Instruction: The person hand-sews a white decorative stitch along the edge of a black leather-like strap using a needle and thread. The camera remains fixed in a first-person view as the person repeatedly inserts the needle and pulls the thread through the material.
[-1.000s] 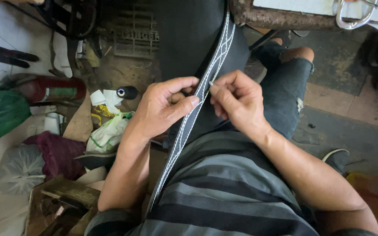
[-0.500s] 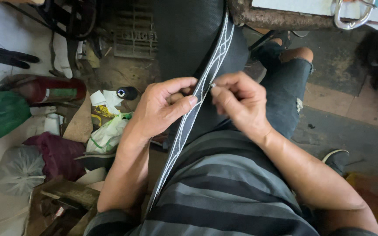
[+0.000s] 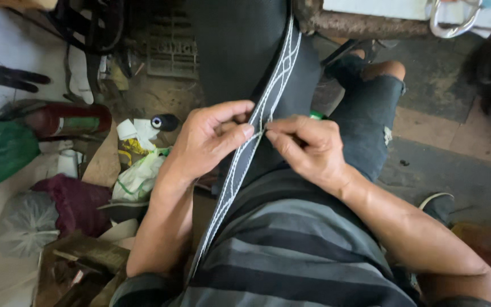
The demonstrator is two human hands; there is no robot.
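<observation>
Both hands pinch a black strap with white stitching over the lap — left hand grip clenched on its edge, right hand fingertips grasping it opposite.

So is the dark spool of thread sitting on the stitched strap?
No, the thread spool lies on the cluttered floor, left of the left hand, apart from the strap.

- A red cylindrical canister with a green label band lies on its side, well left of the left hand.
- A white crumpled plastic bag with green and yellow print, possibly a package, sits just left of that wrist.
</observation>
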